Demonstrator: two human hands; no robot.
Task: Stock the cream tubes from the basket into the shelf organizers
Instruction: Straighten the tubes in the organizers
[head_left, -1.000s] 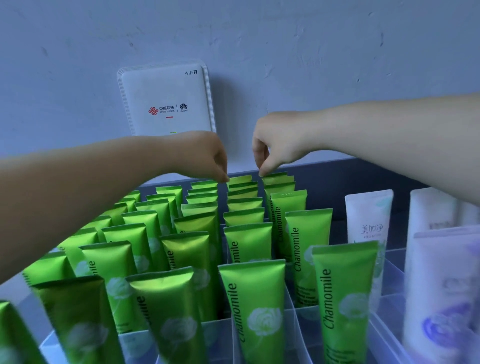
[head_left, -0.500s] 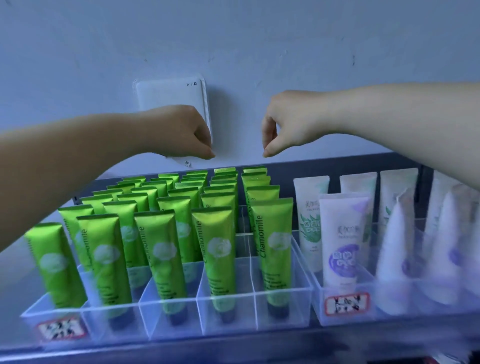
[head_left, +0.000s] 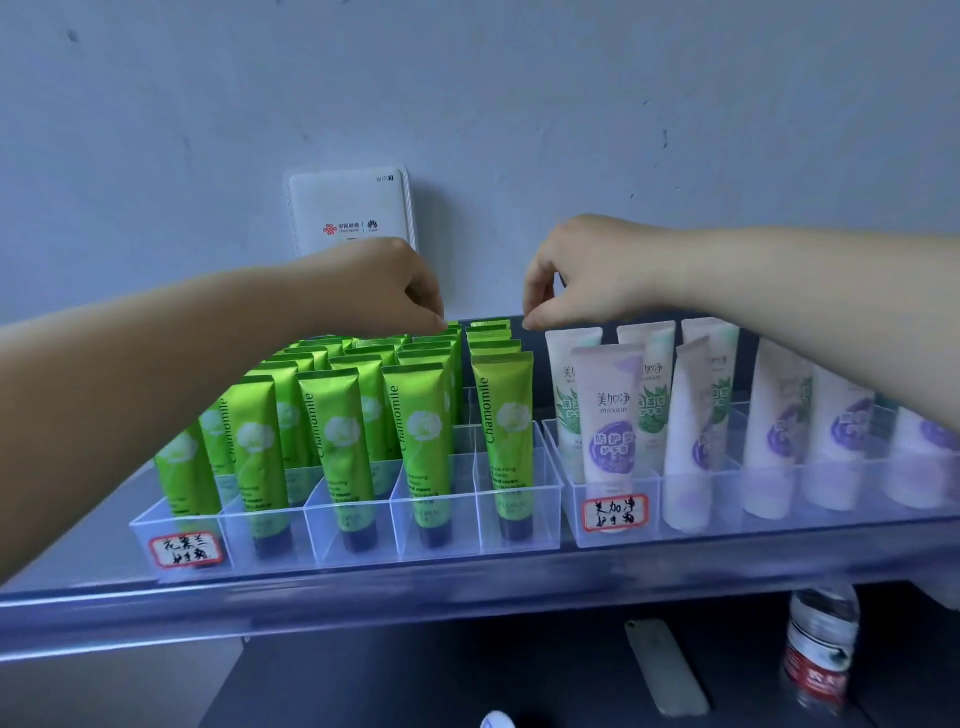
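Rows of green Chamomile cream tubes (head_left: 423, 441) stand upright in a clear divided organizer (head_left: 452, 545) on the shelf. Over the back rows my left hand (head_left: 384, 291) is curled, with its fingertips down at the tops of the rear green tubes; whether it pinches one is hidden. My right hand (head_left: 582, 270) hovers beside the rearmost tube of the right green column, thumb and forefinger curled, nothing visible between them. White and purple tubes (head_left: 608, 415) fill a second clear organizer (head_left: 727, 525) to the right. No basket is in view.
A white WiFi box (head_left: 353, 213) hangs on the wall behind my hands. The shelf's front edge (head_left: 467, 597) runs across the view. Below it stand a water bottle (head_left: 818, 654) and a flat phone-like object (head_left: 665, 670) on a dark surface.
The view has pulled back from the tubes. Both hands lifted off the rear green tubes half a second ago and have now dropped back down to their tops.
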